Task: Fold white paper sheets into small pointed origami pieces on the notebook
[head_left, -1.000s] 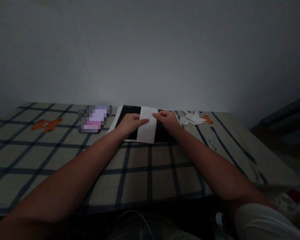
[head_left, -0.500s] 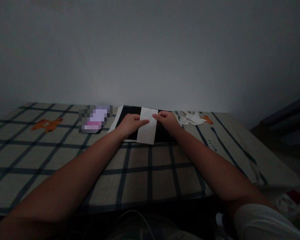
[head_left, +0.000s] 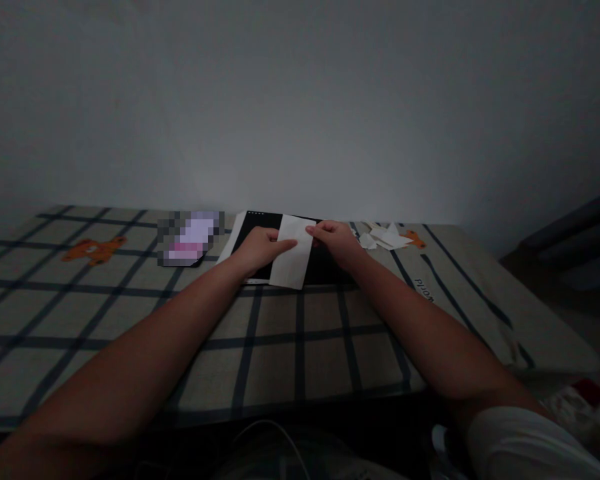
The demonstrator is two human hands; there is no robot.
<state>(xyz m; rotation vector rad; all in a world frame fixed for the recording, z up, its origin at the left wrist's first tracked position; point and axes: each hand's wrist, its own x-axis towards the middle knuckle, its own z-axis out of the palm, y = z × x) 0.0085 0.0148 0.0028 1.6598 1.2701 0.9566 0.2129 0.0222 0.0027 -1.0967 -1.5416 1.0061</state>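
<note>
A strip of white paper (head_left: pixel 291 263) is held between my two hands, tilted a little, its lower end leaning left. My left hand (head_left: pixel 261 251) pinches its left edge, thumb on top and fingers behind. At the upper right edge, my right hand (head_left: pixel 334 238) grips the paper between thumb and fingers. Beneath the strip lies a flat black board (head_left: pixel 260 221), partly covered by my hands. White sheets (head_left: pixel 234 235) stick out from under the board's left side.
Torn white paper scraps (head_left: pixel 387 237) lie right of the board. A phone-like object with a blurred screen (head_left: pixel 193 240) rests to the left. The checked tablecloth (head_left: pixel 280 373) has orange bear prints. A grey wall (head_left: pixel 300 120) stands behind the table.
The paper strip has tilted slightly, its lower end shifting left. My right hand has moved very little, and my left hand stays about where it was.
</note>
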